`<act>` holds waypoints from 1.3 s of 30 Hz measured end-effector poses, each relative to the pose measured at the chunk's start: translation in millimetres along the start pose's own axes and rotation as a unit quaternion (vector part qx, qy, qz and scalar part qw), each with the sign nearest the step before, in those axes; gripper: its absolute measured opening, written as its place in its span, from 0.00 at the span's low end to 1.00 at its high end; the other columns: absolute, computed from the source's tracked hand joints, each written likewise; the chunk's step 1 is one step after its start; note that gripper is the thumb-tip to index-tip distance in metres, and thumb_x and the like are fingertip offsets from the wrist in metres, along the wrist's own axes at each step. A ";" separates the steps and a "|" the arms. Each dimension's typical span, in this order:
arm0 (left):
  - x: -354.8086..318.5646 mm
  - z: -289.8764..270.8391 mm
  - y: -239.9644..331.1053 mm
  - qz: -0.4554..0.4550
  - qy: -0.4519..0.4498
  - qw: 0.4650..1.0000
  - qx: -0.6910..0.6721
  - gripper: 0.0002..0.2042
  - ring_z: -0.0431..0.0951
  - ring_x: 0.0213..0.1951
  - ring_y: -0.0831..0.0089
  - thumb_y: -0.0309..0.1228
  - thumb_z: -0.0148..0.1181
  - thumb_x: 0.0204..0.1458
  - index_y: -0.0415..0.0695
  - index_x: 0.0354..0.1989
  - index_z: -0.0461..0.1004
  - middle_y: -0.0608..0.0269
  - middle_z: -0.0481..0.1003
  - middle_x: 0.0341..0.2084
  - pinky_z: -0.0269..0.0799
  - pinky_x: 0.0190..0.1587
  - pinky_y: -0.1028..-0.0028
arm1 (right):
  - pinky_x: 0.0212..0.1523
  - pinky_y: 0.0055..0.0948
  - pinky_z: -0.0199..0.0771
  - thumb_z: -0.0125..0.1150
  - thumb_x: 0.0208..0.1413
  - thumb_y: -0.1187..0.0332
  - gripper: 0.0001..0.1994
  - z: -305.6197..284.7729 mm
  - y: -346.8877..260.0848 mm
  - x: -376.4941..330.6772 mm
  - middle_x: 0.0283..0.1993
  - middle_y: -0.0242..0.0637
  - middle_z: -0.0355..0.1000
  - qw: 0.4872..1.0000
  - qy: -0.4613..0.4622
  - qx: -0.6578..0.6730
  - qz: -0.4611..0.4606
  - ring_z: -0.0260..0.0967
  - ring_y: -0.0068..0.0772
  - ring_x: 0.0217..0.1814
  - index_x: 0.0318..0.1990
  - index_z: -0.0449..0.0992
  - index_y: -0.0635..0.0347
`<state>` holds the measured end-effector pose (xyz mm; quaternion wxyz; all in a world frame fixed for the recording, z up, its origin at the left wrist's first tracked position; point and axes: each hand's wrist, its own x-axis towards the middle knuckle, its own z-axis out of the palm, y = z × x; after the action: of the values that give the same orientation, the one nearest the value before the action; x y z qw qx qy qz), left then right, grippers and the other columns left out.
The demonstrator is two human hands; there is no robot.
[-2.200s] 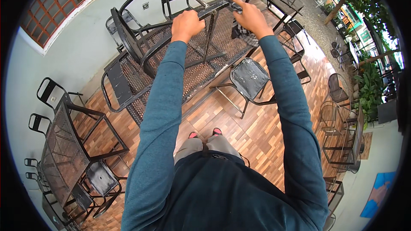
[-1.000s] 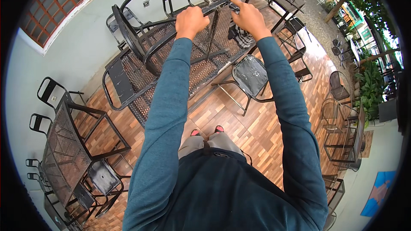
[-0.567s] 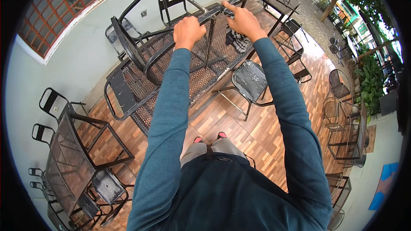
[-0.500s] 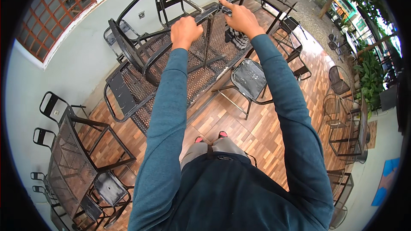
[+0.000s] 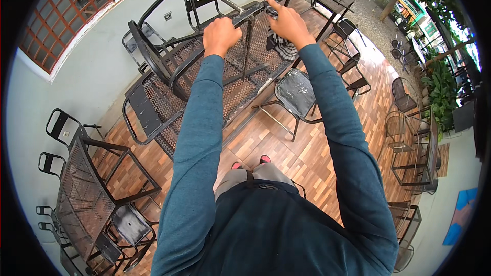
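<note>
A worn black metal chair frame (image 5: 180, 74) lies tipped over on a perforated metal table (image 5: 232, 94), its paint scuffed pale in places. My left hand (image 5: 221, 36) is wrapped round one of the frame's tubes. Just to the right, my right hand (image 5: 290, 22) is closed on a small dark object (image 5: 271, 11) against the same bar; its kind is mostly hidden by the fingers. The right index finger reaches along the bar. Beyond that hand, a black-and-white patterned cloth (image 5: 284, 48) rests on the table.
A grey-seated metal chair (image 5: 295, 92) stands by the table's near side. At left is another perforated table (image 5: 84, 189) with chairs around it. A wall with a red-barred window (image 5: 76, 13) runs behind. More chairs (image 5: 404, 94) stand at right, near plants.
My right hand has shifted slightly along the bar, away from the left hand. The left hand keeps its grip, and the chair frame stays in place.
</note>
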<state>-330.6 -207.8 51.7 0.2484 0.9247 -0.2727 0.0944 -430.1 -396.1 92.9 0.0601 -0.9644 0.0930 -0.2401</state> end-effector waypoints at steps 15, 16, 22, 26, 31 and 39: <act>-2.0 -3.5 1.9 -0.007 -0.007 1.000 -0.002 0.18 0.84 0.39 0.46 0.43 0.63 0.51 0.38 0.34 0.84 0.43 0.83 0.34 0.79 0.46 0.53 | 0.39 0.50 0.82 0.63 0.59 0.59 0.28 -5.2 7.0 4.9 0.37 0.46 0.80 0.994 0.032 -0.065 -0.082 0.80 0.52 0.40 0.68 0.70 0.30; -2.5 -4.7 1.9 -0.006 -0.009 1.000 -0.001 0.18 0.84 0.39 0.46 0.43 0.62 0.51 0.38 0.34 0.84 0.43 0.83 0.34 0.79 0.46 0.53 | 0.39 0.51 0.80 0.63 0.58 0.61 0.29 -3.2 7.8 2.2 0.36 0.47 0.79 0.992 0.040 -0.066 -0.100 0.78 0.54 0.39 0.69 0.69 0.29; -2.0 -3.9 3.7 -0.004 -0.010 1.000 -0.002 0.17 0.84 0.39 0.46 0.42 0.62 0.50 0.38 0.35 0.84 0.43 0.83 0.33 0.79 0.47 0.53 | 0.38 0.49 0.81 0.64 0.56 0.63 0.33 0.3 15.0 4.6 0.39 0.44 0.77 0.989 0.070 -0.096 -0.085 0.79 0.52 0.38 0.71 0.66 0.26; -5.9 -4.7 2.3 -0.002 0.009 1.000 -0.004 0.15 0.85 0.37 0.49 0.39 0.62 0.47 0.39 0.32 0.85 0.45 0.83 0.33 0.81 0.45 0.55 | 0.36 0.48 0.81 0.66 0.55 0.62 0.33 8.8 -0.7 -5.5 0.38 0.43 0.76 0.988 0.075 -0.121 -0.060 0.79 0.52 0.36 0.70 0.67 0.25; -2.7 -5.7 5.3 -0.005 -0.007 1.000 -0.007 0.15 0.85 0.38 0.49 0.39 0.62 0.47 0.39 0.33 0.85 0.45 0.83 0.33 0.81 0.45 0.55 | 0.32 0.47 0.81 0.68 0.52 0.64 0.35 4.3 11.7 3.8 0.35 0.45 0.76 0.980 0.107 -0.143 -0.084 0.79 0.51 0.32 0.69 0.68 0.26; -1.4 -0.4 -3.9 -0.003 0.004 1.000 -0.005 0.16 0.84 0.38 0.47 0.41 0.61 0.48 0.39 0.34 0.85 0.44 0.83 0.33 0.80 0.45 0.54 | 0.36 0.51 0.80 0.62 0.56 0.64 0.35 2.8 3.1 -2.3 0.37 0.46 0.77 0.989 0.037 -0.123 -0.073 0.79 0.53 0.36 0.72 0.63 0.23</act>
<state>-329.7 -204.1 50.0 0.2544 0.9240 -0.2692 0.0956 -431.3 -398.4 88.9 -0.0801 -0.9590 0.0537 -0.2663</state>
